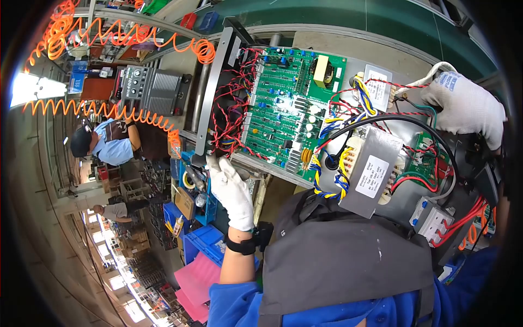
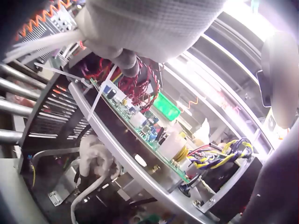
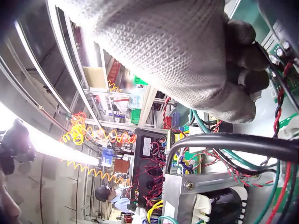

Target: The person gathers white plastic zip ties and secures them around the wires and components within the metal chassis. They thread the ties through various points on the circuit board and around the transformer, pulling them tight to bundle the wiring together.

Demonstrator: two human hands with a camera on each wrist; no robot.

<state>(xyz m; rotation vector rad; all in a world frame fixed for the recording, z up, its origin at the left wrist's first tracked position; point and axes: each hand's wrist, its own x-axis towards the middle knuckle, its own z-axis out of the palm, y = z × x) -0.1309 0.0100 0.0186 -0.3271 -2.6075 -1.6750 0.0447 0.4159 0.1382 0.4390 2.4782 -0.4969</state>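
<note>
Head view takes in the whole open chassis [image 1: 215, 82]: a green circuit board [image 1: 283, 103] in the middle, a grey transformer [image 1: 373, 169] beside it, twisted red-black, yellow-blue and thick black wires running between them. The gloved left hand [image 1: 231, 188] rests at the near edge of the metal frame below the board, its fingers fairly straight, and what they carry cannot be made out from here. The gloved right hand [image 1: 468, 106] sits at the far corner past the transformer, fingers curled over a bundle of white, green and red wires [image 1: 422, 92].

Left wrist view shows what the head view hides: white cable ties [image 2: 46, 42] are pinched in the curled fingers [image 2: 126, 60], with loose tie ends hanging just below the fingertips against the board's edge [image 2: 140, 123]. Red twisted wires lie right behind the fingertips.

Right wrist view comes in close on the clenched fingers [image 3: 243, 70], thin wires passing under them beside the fingertips. Below the fingers runs the thick black cable [image 3: 233, 142], and under that the transformer's bracket and winding [image 3: 210, 200]
</note>
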